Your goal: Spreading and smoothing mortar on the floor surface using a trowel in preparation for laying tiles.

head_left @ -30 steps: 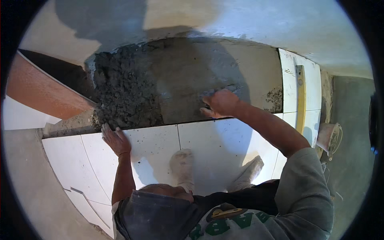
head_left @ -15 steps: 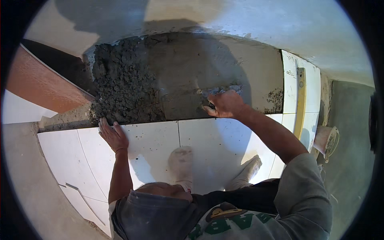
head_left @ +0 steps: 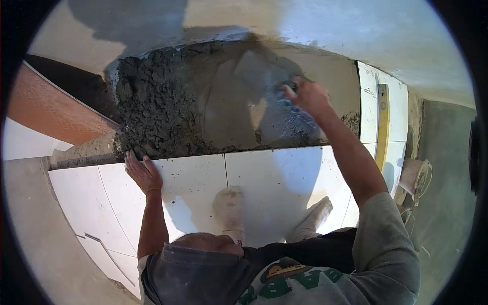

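My left hand lies flat with spread fingers on the white floor tile, its fingertips at the edge of the mortar. My right hand is closed round the handle of a plastering trowel, whose metal blade is smeared by motion against the wet mortar. Smooth grey mortar spreads around and right of the trowel. Farther left, the dark mortar is rough and crumbly. The trowel's handle is mostly hidden by my fingers.
A tile with an orange-brown back leans at the left. On tiles to the right lies a yellow spirit level, with a bucket beyond. My feet stand on the laid tiles, sprinkled with mortar crumbs. A wall bounds the far side.
My right hand has swept the trowel away from the tile edge, farther over the mortar and slightly right. My left hand stays in nearly the same place.
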Motion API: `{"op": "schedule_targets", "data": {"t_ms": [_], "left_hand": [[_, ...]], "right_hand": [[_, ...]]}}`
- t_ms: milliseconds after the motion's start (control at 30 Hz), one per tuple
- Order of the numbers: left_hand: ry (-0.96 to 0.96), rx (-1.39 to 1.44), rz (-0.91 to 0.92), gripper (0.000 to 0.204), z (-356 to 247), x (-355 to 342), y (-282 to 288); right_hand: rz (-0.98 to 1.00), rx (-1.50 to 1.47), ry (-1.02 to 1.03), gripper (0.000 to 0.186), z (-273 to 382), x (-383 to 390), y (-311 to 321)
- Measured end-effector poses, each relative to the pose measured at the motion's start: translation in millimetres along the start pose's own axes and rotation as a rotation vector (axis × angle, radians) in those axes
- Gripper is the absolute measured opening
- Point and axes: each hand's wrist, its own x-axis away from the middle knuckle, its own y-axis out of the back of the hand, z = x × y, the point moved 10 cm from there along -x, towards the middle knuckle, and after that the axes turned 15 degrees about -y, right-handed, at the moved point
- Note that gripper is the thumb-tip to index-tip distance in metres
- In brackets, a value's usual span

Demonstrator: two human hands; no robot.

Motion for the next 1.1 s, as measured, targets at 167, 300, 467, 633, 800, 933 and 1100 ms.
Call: {"op": "schedule_targets", "data": {"t_ms": [167, 300, 467, 633, 800, 933, 1100], "left_hand": [[0.005, 0.007, -0.001, 0.055, 1, 2, 2], [0.011, 0.001, 0.026, 0.054, 3, 4, -5], [-0.007, 0.006, -0.006, 0.054, 2, -7, 9], [-0.023, 0.015, -0.003, 0.053, 0, -4, 3], [-0.038, 0.043, -0.009, 0.053, -11, -5, 9], [-0.061, 0.051, -0.023, 0.054, -3, 2, 6], [-0.031, 0.029, 0.006, 0.057, 1, 1, 2]], "right_hand": [[-0.167, -0.129, -0.294, 0.058, -111, -3, 18], [-0.231, -0.151, -0.339, 0.055, -131, 5, 11], [0.006, -0.458, -0.21, 0.047, -23, 18, 13], [0.783, -1.346, -0.142, 0.045, 115, 76, -22], [0.838, -1.694, -0.1, 0.042, 197, 104, -35], [0.711, -1.711, -0.27, 0.042, 245, 112, -64], [0.239, -1.291, -0.368, 0.04, 248, 108, -58]]}}
